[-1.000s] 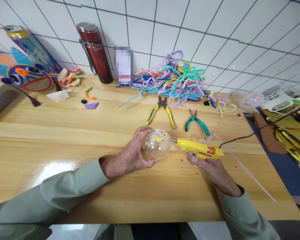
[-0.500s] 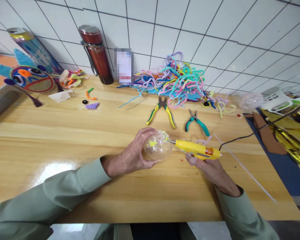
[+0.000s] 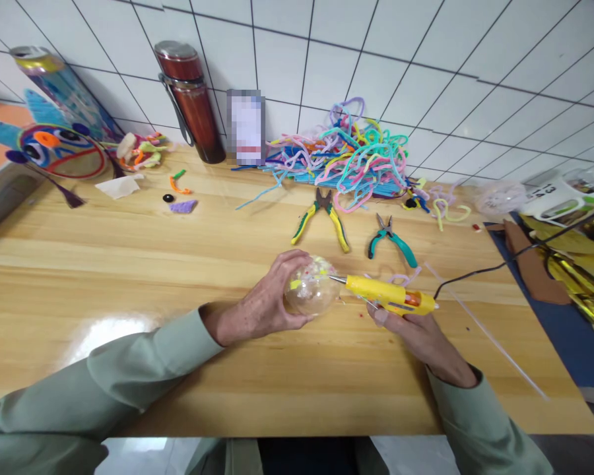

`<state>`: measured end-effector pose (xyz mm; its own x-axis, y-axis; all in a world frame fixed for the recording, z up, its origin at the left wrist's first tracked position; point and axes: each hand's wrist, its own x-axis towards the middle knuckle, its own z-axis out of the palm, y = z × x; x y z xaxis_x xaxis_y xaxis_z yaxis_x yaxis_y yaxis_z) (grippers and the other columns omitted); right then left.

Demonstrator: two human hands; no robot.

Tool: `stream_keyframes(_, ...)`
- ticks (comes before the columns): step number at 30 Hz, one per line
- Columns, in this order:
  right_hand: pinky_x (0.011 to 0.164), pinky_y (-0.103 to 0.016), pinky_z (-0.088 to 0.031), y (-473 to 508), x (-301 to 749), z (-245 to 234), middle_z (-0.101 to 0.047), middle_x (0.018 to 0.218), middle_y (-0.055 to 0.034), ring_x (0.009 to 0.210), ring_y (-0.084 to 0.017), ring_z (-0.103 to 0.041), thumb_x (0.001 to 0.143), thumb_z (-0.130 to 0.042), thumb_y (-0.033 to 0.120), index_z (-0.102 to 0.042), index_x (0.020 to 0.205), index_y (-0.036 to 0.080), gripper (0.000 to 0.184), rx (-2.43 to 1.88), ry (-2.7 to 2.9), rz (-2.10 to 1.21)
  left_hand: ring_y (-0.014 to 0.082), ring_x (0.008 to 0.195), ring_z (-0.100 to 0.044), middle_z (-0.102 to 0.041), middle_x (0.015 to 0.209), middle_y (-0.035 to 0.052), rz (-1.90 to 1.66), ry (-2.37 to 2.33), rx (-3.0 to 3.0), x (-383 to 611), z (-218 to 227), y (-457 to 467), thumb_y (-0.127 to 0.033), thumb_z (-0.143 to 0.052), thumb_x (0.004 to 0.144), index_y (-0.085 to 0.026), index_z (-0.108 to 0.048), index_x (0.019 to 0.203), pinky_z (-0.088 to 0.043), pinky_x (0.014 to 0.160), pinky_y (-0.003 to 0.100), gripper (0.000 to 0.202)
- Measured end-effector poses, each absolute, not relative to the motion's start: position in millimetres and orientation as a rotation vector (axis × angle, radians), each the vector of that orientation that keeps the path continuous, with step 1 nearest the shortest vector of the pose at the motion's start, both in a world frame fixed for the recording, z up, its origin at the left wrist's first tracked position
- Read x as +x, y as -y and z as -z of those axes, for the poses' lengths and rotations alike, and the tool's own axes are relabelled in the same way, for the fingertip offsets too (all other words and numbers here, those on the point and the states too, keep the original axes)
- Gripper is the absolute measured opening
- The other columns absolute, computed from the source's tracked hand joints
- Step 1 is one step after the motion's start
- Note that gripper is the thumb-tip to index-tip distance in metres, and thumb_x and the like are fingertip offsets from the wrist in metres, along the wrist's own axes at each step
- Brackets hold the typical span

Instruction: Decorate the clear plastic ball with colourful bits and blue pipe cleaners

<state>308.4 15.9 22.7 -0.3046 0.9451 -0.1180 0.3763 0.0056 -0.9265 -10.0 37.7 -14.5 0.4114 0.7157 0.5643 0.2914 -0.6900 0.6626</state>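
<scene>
Left hand point(image 3: 264, 303) is gripping the clear ball point(image 3: 313, 300) around the table's point(image 3: 277, 389) middle; right hand point(image 3: 416, 333) is clutching the glue gun point(image 3: 389, 295), nozzle point(image 3: 338, 279) pointing in from 3 o'clock! Coloured bits point(image 3: 321, 266) are already showing around 12; 6 o'clock is looking bare, the work seeming part-done.

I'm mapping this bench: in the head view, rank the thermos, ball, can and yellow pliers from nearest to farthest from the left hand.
1. Ball: held in the left hand.
2. Yellow pliers: beyond the ball.
3. Thermos: back by the wall.
4. Can: far left.
</scene>
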Motion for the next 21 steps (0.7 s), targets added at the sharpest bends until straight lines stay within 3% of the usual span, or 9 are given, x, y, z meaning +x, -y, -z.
stream_keyframes(7, 0.086, -0.038, -0.062, -13.4, 307.7, -24.4, -0.082, 0.098, -0.0049, 0.091, -0.026, -0.074, 0.096, -0.072, 0.063, -0.082, 0.102, 0.026, 0.038, -1.384, 1.822, -1.317, 0.0374, 0.143, -0.059, -0.059, 0.147, 0.0159, -1.257, -0.853, 2.188, -9.4, 21.3, -40.4, -0.040, -0.095, 0.080, -0.031, -0.035, 0.161, -0.057, 0.117, 0.060, 0.101)
stream_keyframes(11, 0.079, -0.038, -0.063, -13.0, 305.5, -26.7, -0.081, 0.094, -0.0052, 0.085, -0.026, -0.072, 0.095, -0.071, 0.063, -0.083, 0.100, 0.026, 0.039, -1.414, 1.817, -1.344, 0.0372, 0.145, -0.059, -0.059, 0.148, 0.0162, -1.249, -0.866, 2.200, -9.5, 21.3, -39.2, -0.039, -0.094, 0.081, -0.031, -0.035, 0.162, -0.056, 0.118, 0.059, 0.101)
stream_keyframes(21, 0.083, -0.038, -0.061, -18.0, 306.0, -24.3, -0.080, 0.092, -0.0055, 0.087, -0.025, -0.071, 0.091, -0.076, 0.063, -0.079, 0.091, 0.024, 0.040, -1.391, 1.712, -1.326, 0.0363, 0.145, -0.059, -0.060, 0.148, 0.0166, -1.265, -0.857, 2.191, -8.9, 21.9, -38.4, -0.040, -0.094, 0.082, -0.030, -0.037, 0.162, -0.057, 0.118, 0.058, 0.099)
